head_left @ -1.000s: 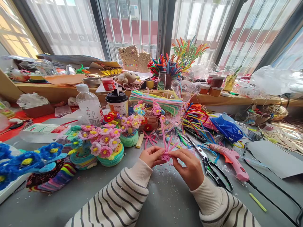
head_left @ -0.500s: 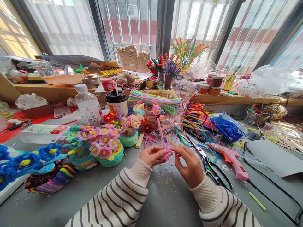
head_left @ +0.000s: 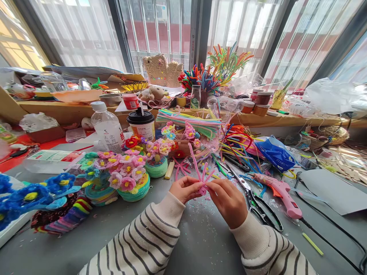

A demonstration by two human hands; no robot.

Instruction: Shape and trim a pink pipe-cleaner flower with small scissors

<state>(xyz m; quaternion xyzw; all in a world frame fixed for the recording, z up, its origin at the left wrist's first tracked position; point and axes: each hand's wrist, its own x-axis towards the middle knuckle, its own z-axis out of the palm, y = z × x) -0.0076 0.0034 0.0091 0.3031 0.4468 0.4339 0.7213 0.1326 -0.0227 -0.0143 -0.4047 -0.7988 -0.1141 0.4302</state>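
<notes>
A pink pipe-cleaner piece (head_left: 202, 188) is held between my two hands above the grey table, with a small looped cluster at its bottom and several stems fanning upward. My left hand (head_left: 185, 189) pinches it from the left side. From the right, the closed fingers of my right hand (head_left: 228, 198) grip it near the base of the stems. Just behind, a pink star-like bunch of pipe cleaners (head_left: 181, 167) lies on the table beside a small wooden block (head_left: 169, 170).
Pink flower pots (head_left: 130, 181) and a blue-flowered pot (head_left: 61, 217) stand left. Behind them are a bottle (head_left: 107, 128) and a lidded cup (head_left: 141, 125). Scissors (head_left: 252, 196), a pink glue gun (head_left: 282, 194) and its black cord lie right. Pastel pipe cleaners (head_left: 189, 122) lie behind.
My right hand's fingers have closed in around the pink piece and moved slightly left and down. My left hand has barely moved.
</notes>
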